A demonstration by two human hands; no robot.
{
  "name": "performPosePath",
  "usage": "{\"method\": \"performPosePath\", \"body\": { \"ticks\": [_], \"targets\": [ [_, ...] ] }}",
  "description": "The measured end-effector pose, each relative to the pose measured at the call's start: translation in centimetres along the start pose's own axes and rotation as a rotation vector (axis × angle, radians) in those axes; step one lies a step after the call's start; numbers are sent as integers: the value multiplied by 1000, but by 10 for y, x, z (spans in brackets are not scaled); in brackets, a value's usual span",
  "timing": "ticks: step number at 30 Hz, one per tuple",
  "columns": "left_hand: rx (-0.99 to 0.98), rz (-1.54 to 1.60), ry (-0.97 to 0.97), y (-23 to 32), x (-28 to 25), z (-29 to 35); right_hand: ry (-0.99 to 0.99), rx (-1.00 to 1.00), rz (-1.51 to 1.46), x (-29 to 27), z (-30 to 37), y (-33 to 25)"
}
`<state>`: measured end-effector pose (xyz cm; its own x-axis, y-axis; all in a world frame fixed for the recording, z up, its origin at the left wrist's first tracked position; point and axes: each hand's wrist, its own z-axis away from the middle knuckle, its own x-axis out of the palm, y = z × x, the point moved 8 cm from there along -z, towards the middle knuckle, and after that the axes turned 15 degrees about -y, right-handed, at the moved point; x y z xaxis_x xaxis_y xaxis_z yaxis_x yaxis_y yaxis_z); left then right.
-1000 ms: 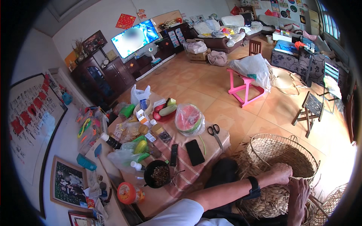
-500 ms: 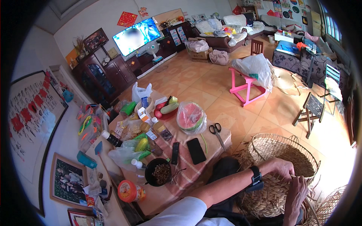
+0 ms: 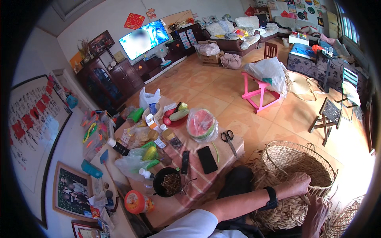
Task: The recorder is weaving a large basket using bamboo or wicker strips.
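Note:
A large woven straw basket (image 3: 274, 217) with a bare wire rim stands at the lower right in front of me. My left hand (image 3: 294, 185) is closed at the near side of its rim, with a watch on the wrist. Between my hands shows a short piece of straw strand (image 3: 305, 199); the left fingers appear to pinch it. My right hand (image 3: 316, 214) is closed just below and right of the left, against the basket's outer wall. What its fingers hold is partly hidden. Loose straw ends stick out along the basket's left side.
Left of the basket is a table with scissors (image 3: 229, 142), a black phone (image 3: 207, 160), a bagged watermelon half (image 3: 201, 125), a dark bowl (image 3: 167, 181) and bottles. A pink stool (image 3: 258, 96) and a folding stool (image 3: 327, 117) stand beyond. Another wire-framed basket (image 3: 349, 216) is at right.
My left hand has turned over the rim, its knuckles now facing up. My right hand has shifted down and slightly right along the basket's wall.

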<state>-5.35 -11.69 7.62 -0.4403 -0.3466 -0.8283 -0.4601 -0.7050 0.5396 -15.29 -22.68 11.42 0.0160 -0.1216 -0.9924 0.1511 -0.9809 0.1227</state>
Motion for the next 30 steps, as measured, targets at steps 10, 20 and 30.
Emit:
{"method": "performPosePath", "body": {
  "ticks": [10,20,30],
  "targets": [
    [108,667,-554,-43,18,-26,-46,15,-214,14,-15,-17],
    [-103,637,-500,-49,16,-29,37,-66,-218,6,-18,-14],
    [51,173,-74,-74,41,-53,-744,-300,-478,-91,18,-38]
  ]
}}
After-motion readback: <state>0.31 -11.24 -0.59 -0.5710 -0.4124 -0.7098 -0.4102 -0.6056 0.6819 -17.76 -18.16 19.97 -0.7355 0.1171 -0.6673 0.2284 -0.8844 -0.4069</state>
